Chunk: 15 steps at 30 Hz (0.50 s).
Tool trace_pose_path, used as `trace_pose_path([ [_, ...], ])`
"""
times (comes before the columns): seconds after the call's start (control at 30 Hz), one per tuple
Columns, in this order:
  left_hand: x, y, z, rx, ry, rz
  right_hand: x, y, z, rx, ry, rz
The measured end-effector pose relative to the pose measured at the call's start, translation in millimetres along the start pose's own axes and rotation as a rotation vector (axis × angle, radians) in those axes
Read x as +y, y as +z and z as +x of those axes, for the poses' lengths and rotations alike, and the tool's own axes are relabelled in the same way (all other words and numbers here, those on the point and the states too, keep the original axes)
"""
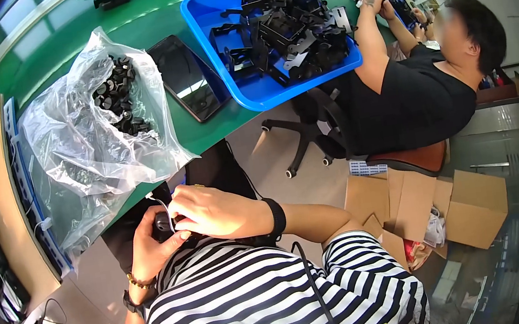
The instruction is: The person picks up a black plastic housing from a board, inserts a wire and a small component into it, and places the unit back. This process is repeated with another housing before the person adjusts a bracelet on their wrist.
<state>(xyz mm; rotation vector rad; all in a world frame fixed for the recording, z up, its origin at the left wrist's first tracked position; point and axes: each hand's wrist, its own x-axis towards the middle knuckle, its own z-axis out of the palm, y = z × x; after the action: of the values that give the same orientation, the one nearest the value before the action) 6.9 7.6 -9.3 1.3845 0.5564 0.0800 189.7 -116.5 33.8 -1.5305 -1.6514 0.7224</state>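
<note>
My left hand (149,242) is closed around a small black part (163,225), held close to my chest below the table edge. My right hand (213,209) lies over the same part, and its fingers pinch a thin white wire (163,204) that comes off it. A black band sits on my right wrist and a beaded bracelet on my left. Much of the part is hidden by both hands.
A green table (56,38) carries a clear plastic bag (96,132) of small black parts, a dark phone (188,77) and a blue tray (263,92) piled with black brackets. To the right a seated person in black (421,86) works at the table. Open cardboard boxes (425,205) lie on the floor.
</note>
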Motion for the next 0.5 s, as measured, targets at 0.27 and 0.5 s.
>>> trace_pose_path([
  [0.27, -2, 4, -2, -0.051, 0.021, -0.006, 1, 11, 1, 0.006, -0.019, -0.168],
  [0.5, -6, 11, -2, -0.04, 0.025, -0.062, -3, 8, -2, -0.079, 0.011, -0.299],
])
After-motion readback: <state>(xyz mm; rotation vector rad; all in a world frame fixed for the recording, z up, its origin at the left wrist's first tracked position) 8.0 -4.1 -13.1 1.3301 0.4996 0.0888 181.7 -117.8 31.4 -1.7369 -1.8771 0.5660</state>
